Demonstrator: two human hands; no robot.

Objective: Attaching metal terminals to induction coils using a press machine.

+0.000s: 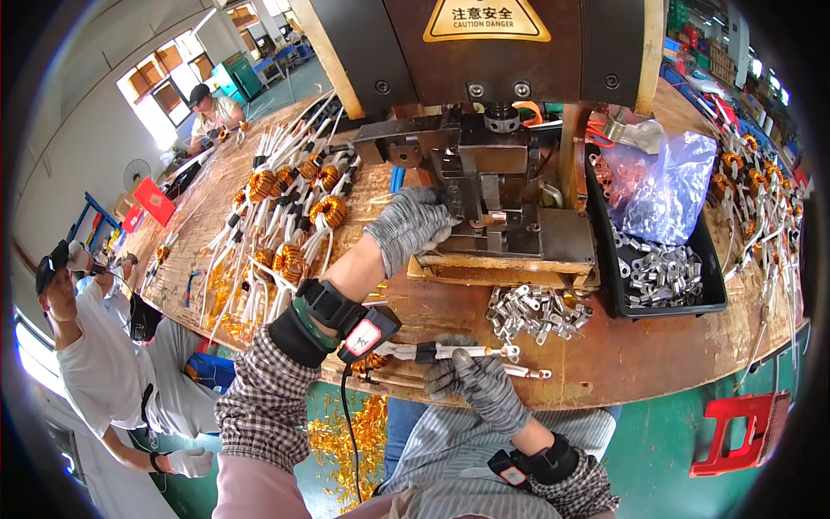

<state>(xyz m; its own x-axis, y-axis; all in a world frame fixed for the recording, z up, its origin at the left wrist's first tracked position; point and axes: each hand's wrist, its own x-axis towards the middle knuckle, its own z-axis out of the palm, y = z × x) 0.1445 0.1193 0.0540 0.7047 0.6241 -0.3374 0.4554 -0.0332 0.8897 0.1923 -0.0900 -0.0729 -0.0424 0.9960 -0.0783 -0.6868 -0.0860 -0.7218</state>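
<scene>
One grey-gloved left hand [413, 227] is at the centre of the frame, its fingertips at the dark tooling of a press [497, 160]; whether it grips anything there, I cannot tell; the right hand [488, 394], gloved alike, sits at lower centre, closed around white cables [481, 352] (their ring lugs [542, 374] point to the right of the frame); a copper-wound coil [370, 362] shows at the left of these cables, partly hidden by the left wrist; loose lugs [536, 313] lie heaped right of centre on the wooden table [631, 356], just beside a black tray [670, 310] with more lugs and a clear plastic bag [670, 190]; further coils [328, 211] with white leads crowd the upper left; a co-worker [108, 363] is at the left edge.
</scene>
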